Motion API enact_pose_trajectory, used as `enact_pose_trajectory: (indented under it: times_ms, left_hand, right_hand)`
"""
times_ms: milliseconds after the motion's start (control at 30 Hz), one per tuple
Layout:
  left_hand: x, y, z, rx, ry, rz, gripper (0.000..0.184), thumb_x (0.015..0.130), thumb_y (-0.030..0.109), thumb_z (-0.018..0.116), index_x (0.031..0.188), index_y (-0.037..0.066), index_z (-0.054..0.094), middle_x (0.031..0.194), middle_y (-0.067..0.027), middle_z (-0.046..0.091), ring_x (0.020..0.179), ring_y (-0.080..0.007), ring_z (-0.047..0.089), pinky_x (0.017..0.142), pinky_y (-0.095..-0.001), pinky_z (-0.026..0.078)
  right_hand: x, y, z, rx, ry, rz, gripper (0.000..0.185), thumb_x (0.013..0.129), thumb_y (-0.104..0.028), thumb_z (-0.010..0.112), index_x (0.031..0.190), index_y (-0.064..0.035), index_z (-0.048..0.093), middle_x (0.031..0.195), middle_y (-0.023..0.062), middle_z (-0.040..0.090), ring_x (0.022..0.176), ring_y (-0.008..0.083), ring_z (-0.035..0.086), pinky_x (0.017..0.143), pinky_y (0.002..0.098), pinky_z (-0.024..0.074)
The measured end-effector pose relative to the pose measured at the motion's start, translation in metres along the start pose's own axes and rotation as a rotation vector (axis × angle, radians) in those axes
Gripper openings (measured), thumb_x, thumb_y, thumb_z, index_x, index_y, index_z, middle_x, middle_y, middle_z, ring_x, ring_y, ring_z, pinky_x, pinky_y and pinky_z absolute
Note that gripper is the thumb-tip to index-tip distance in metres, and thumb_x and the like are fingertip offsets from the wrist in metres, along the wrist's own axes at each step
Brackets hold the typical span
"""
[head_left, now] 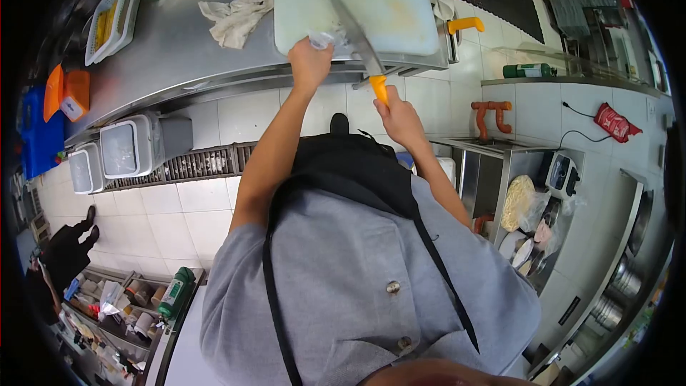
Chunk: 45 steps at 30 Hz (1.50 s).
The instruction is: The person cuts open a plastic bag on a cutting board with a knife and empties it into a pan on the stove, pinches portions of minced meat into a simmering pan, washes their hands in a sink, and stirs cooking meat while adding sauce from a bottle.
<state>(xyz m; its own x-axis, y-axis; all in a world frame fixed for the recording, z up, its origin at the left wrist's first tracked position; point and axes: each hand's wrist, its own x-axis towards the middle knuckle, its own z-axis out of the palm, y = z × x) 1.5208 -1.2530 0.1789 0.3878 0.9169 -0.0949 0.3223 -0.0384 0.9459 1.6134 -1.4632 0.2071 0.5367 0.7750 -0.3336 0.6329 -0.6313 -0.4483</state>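
My right hand (401,121) is closed round the orange handle of a large kitchen knife (355,33). Its long blade slants up and left over the front part of a white cutting board (389,11), which has yellowish stains. My left hand (311,64) is closed at the board's front edge on a small crumpled piece of clear plastic (321,40). That plastic lies close to the blade; I cannot tell whether they touch. A crumpled whitish cloth (239,16) lies on the steel counter, left of the board.
Two orange handles (465,25) stick out at the board's right side. A white basket (113,23) and orange containers (75,93) stand on the counter (171,36) at left. Lidded bins (128,149) stand below. Another person (68,250) is at far left.
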Motion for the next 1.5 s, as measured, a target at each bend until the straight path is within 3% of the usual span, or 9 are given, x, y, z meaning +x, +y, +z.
enact_pose_trajectory:
  times_ms: [67,167,233,333,567,633,733,933,1500]
  left_hand:
    - [0.012,0.018,0.005,-0.077,-0.113,-0.157,0.025,0.072,0.019,0.072,0.082,-0.004,0.068,0.079,-0.0206,0.069,0.076,-0.0373,0.067,0.072,-0.041,0.053]
    - [0.014,0.007,0.02,0.026,-0.032,0.126,0.025,0.072,0.02,0.072,0.083,-0.003,0.068,0.078,-0.0205,0.069,0.075,-0.0377,0.067,0.072,-0.0415,0.053]
    - [0.019,-0.004,0.02,0.148,-0.015,0.152,0.022,0.077,0.019,0.067,0.08,-0.004,0.066,0.061,-0.0122,0.066,0.054,-0.0203,0.066,0.058,-0.0334,0.053]
    - [0.018,-0.022,0.024,0.146,0.019,0.173,0.022,0.076,0.019,0.067,0.079,-0.003,0.066,0.061,-0.0134,0.066,0.053,-0.0218,0.066,0.058,-0.0344,0.054]
    - [0.009,-0.012,0.016,0.168,0.032,0.13,0.023,0.075,0.018,0.068,0.082,-0.004,0.066,0.063,-0.0148,0.067,0.054,-0.0236,0.067,0.061,-0.0349,0.054]
    - [0.011,-0.009,0.016,0.075,-0.017,0.076,0.026,0.072,0.016,0.072,0.09,-0.002,0.068,0.087,-0.0226,0.068,0.085,-0.0404,0.066,0.077,-0.0426,0.052]
    - [0.011,-0.006,0.015,0.054,-0.042,0.023,0.026,0.071,0.015,0.073,0.09,-0.003,0.068,0.087,-0.0224,0.068,0.085,-0.0404,0.066,0.077,-0.042,0.052]
    - [0.009,-0.006,0.016,0.089,-0.029,0.052,0.024,0.072,0.015,0.073,0.088,-0.002,0.068,0.086,-0.0223,0.068,0.084,-0.0396,0.066,0.076,-0.0413,0.052]
    - [0.011,-0.006,0.017,0.172,-0.021,0.041,0.028,0.073,0.018,0.072,0.089,-0.004,0.068,0.086,-0.0239,0.068,0.083,-0.0405,0.066,0.077,-0.0433,0.052]
  right_hand:
    - [0.007,0.001,-0.013,0.078,0.056,-0.002,0.03,0.096,-0.031,0.049,0.111,-0.0077,0.039,0.074,0.0287,0.063,0.074,0.0498,0.061,0.067,0.0595,0.0453]
    - [-0.002,0.003,-0.019,0.053,0.172,0.012,0.03,0.096,-0.031,0.049,0.112,-0.0078,0.04,0.073,0.0275,0.063,0.073,0.0485,0.062,0.064,0.0593,0.0456]
    - [0.003,-0.001,-0.029,-0.056,0.205,0.008,0.03,0.096,-0.032,0.049,0.112,-0.0078,0.041,0.071,0.0263,0.063,0.071,0.0484,0.062,0.063,0.0593,0.046]
    - [-0.002,-0.007,-0.013,-0.011,0.409,0.023,0.029,0.096,-0.028,0.053,0.112,-0.0066,0.041,0.068,0.027,0.061,0.068,0.0495,0.06,0.059,0.0592,0.0438]
    - [-0.004,-0.008,-0.017,-0.193,0.1,0.084,0.028,0.097,-0.03,0.047,0.113,-0.0078,0.04,0.073,0.0251,0.064,0.071,0.0466,0.063,0.064,0.058,0.0476]
    - [-0.003,-0.014,-0.017,-0.083,0.235,0.072,0.029,0.097,-0.031,0.047,0.114,-0.0075,0.04,0.074,0.025,0.065,0.072,0.0466,0.064,0.065,0.0581,0.0477]
    - [0.001,-0.004,-0.007,-0.247,0.052,0.057,0.03,0.098,-0.032,0.047,0.114,-0.0074,0.04,0.074,0.0247,0.065,0.072,0.0469,0.063,0.064,0.0577,0.048]
    - [-0.003,-0.009,-0.022,-0.142,0.264,0.099,0.031,0.098,-0.033,0.046,0.113,-0.0075,0.04,0.072,0.0247,0.064,0.071,0.0468,0.063,0.063,0.0571,0.0482]
    - [0.007,0.015,-0.022,-0.194,0.127,0.131,0.03,0.097,-0.034,0.048,0.113,-0.0091,0.041,0.078,0.0251,0.066,0.075,0.0464,0.064,0.065,0.0575,0.0481]
